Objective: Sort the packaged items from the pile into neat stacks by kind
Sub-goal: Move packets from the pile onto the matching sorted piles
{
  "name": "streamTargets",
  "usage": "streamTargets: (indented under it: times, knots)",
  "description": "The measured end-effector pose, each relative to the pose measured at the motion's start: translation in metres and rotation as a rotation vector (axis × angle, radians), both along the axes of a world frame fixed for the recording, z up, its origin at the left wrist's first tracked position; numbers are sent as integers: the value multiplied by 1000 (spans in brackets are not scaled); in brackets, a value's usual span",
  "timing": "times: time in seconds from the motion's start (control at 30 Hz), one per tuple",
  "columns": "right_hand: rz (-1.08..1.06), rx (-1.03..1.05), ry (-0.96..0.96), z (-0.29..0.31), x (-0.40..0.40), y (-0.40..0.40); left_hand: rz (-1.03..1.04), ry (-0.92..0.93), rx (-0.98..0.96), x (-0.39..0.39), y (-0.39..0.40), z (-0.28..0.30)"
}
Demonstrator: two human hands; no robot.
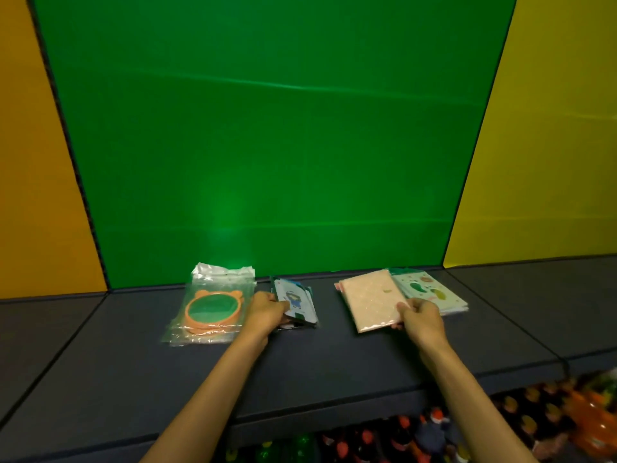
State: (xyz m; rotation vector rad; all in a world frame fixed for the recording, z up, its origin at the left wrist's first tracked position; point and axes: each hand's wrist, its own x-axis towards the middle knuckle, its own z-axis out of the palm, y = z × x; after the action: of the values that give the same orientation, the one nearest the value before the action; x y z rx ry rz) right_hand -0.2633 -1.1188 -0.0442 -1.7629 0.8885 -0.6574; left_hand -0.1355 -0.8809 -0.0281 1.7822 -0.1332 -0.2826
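Observation:
Four stacks lie in a row on the dark grey padded surface (300, 369). At the far left are clear bags holding an orange round bear-eared frame (210, 309). Beside them lies a small stack of cartoon-printed card packs (295, 300), and my left hand (267, 312) grips its left edge. Right of centre sits a pale pink packet stack (370, 300); my right hand (419, 317) pinches its near right corner. Behind that hand lies a stack of white packets with green and orange prints (430, 290).
A green backdrop (267, 145) rises right behind the stacks, with an orange panel on the left and a yellow one on the right. Below the surface's front edge lies a patterned cloth with colourful prints (467, 429). Seams divide the padded surface into sections.

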Motion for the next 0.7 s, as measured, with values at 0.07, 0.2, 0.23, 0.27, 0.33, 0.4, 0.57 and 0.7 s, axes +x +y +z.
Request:
streamTargets:
  times: [0.07, 0.2, 0.23, 0.27, 0.33, 0.4, 0.57, 0.7]
  knots:
    - [22, -23, 7, 0, 6, -10, 23, -112, 224, 8, -7, -4]
    - [62, -75, 57, -1, 15, -23, 97, -343, 589, 9, -14, -7]
    - [76, -88, 80, -2, 18, -27, 101, -395, 640, 8, -16, -9]
    - [89, -108, 104, -3, 21, -30, 99, -439, 693, 5, -19, -11]
    - [117, -149, 147, -5, 25, -35, 90, -489, 799, 1, -22, -15]
    - [146, -194, 180, -6, 28, -37, 90, -523, 895, 0, -22, -18]
    - [175, -452, 367, -5, 30, -38, 66, -719, 884, -1, -23, -18]
    - [164, -652, 443, -5, 32, -36, 14, -812, 850, -7, -26, -10]
